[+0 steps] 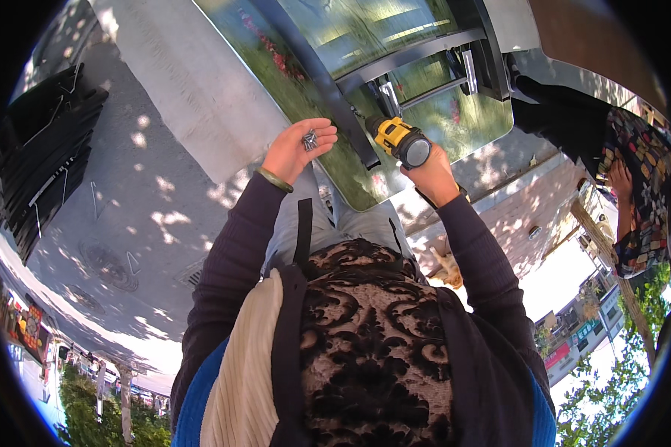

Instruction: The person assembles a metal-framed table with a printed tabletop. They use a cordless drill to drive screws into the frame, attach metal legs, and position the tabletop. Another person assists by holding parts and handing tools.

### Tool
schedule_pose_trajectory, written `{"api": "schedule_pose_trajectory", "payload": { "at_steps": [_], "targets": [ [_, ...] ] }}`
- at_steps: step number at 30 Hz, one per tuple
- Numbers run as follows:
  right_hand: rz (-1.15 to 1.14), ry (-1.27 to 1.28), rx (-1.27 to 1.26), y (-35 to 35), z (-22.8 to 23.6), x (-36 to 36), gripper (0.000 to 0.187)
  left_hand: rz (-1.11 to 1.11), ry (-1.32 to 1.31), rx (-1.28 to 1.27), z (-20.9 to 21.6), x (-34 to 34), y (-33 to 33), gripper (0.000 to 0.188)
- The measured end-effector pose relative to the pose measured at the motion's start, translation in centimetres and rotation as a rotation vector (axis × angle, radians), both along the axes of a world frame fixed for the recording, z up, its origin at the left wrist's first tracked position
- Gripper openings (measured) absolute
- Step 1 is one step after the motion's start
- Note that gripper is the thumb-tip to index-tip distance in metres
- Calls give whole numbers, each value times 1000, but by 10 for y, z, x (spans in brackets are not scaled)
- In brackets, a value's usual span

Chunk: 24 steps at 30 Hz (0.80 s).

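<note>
My left hand (289,153) is palm up with its fingers loosely extended, carrying a small pile of silver screws (310,140). My right hand (434,179) is closed around the grip of a yellow and black cordless drill (397,138). The drill's front end points at the black metal frame (356,134) lying on a green panel with a painted red flower pattern (354,182). Whether the bit touches the frame cannot be made out. My left hand hovers over the panel's left edge, apart from the frame.
Left of the panel lies a long pale board (194,89). Dark slatted pieces (48,160) lie on the paving at far left. A person in dark trousers and a patterned top (634,186) is at the right. A brown tabletop (596,45) is at the upper right.
</note>
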State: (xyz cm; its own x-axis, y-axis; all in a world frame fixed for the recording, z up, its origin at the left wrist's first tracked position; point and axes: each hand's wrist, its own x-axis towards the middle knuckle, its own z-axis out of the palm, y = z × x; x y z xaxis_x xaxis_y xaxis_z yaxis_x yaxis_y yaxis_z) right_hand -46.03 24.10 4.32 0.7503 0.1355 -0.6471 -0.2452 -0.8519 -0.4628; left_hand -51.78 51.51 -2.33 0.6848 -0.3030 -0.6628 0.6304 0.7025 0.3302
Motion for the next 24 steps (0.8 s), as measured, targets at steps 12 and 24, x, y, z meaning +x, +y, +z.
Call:
{"api": "schedule_pose_trajectory", "payload": {
  "at_steps": [12,24],
  "targets": [
    [-278,-77,459,-88,128,-70,35,23,-145,-206,65,15,-77,39],
    [-460,-134,537,-115,154,-100,42,-11,-117,-416,78,28,-141,31]
  ]
}}
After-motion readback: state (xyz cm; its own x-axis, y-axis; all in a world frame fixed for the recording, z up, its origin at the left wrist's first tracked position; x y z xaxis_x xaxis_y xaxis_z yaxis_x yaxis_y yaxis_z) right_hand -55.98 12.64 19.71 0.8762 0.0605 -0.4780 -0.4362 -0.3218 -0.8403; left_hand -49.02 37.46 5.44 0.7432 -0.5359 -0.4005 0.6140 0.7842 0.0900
